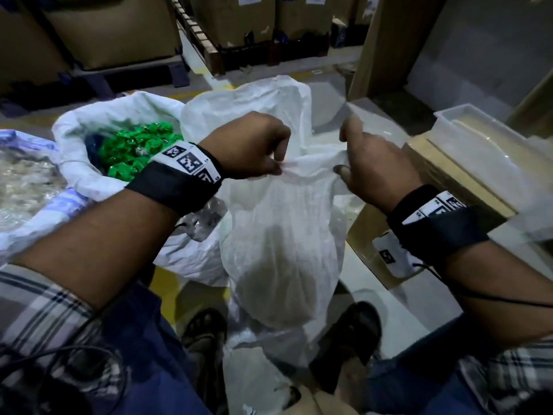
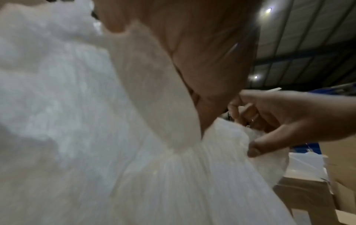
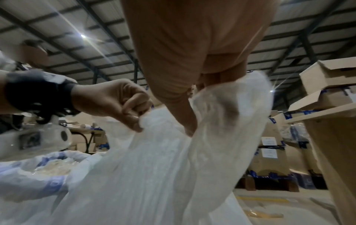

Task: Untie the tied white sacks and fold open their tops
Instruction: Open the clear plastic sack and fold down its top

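You are standing on the warehouse floor [image 1: 389, 298] with three sacks in front of your feet, and the job looks roughly two-thirds done, judging by how they lie.

The biggest thing in front of you is the white sack [image 1: 284, 241] you are working on. It stands on the floor between your sandals and the stacked cartons [image 1: 119, 31] at the far edge. Its body is full and rounded, and its neck is drawn up to hand height. I see no knot or cord around that neck in any view, so the tie seems to be off already. The top is still bunched and not yet rolled down, so the folding remains.

To the left of it, touching it, stands the sack of green packets [image 1: 131, 151]. Its mouth is wide and the rim turned outward, so that one counts as finished. Farther left, at the edge of the head view, the blue-printed sack [image 1: 27, 181] also lies open on pale contents.

Your left hand [image 1: 251, 145] has its fingers curled and pinching the near rim of the neck. Your right hand [image 1: 374, 163] grips the opposite rim, thumb pressed over the cloth, fingers closed around a loose flap. The two hands are apart, with the rim stretched between them.

What is left, as I judge it: spread this mouth wider and turn the rim down. Whether more tied sacks wait out of view, I cannot tell.
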`<state>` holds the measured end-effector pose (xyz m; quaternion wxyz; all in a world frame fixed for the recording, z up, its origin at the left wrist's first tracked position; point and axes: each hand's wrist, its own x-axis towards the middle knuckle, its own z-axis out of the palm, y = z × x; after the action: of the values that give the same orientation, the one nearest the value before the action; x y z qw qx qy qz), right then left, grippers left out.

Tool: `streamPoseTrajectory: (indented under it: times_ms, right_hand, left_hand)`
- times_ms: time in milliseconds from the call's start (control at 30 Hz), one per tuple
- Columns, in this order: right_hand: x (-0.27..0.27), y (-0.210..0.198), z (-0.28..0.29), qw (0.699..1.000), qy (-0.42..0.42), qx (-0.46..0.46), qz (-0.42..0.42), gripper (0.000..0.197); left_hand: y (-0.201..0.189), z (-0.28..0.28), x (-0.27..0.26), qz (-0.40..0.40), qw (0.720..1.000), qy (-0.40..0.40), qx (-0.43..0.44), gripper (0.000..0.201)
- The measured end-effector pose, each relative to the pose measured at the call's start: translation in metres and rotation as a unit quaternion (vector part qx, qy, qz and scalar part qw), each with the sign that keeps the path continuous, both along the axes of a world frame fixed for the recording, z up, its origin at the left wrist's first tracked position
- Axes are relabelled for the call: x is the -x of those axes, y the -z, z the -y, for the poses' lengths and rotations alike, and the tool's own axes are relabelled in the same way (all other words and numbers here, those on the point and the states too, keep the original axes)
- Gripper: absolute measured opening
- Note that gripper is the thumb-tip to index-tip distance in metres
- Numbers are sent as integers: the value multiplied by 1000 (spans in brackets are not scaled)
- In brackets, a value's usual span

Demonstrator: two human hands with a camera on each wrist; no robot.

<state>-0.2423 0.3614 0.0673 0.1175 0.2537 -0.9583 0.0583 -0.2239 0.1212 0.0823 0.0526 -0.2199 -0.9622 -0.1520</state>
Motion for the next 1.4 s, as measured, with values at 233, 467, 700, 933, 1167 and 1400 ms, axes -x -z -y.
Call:
streamPoseTrajectory:
  times_ms: [233,467,700,933,1167,1400]
  right_hand:
    - [-11,5,19,985,-134,-101,-27,22]
    - [-8,14,15,982,-133,-56,-126,10]
    - [-1,10,10,982,-155,-18,-110,16]
    - [7,0,10,991,-119,42,36,29]
    - [2,2,11,990,-82,50,-105,26]
    - [12,23,0,971,-89,-33,-218,5]
  left_hand:
    - [4,-9,0,-99,994,41,19,19]
    - [13,-13,-4,130,989,-23,64,42]
    - [17,-9,2,3,992,-92,86,19]
    - [25,-11,3,-182,962,-116,165,36]
    - [26,-13,10,-206,961,-33,181,31]
    - [17,-7,3,92,995,-33,29,43]
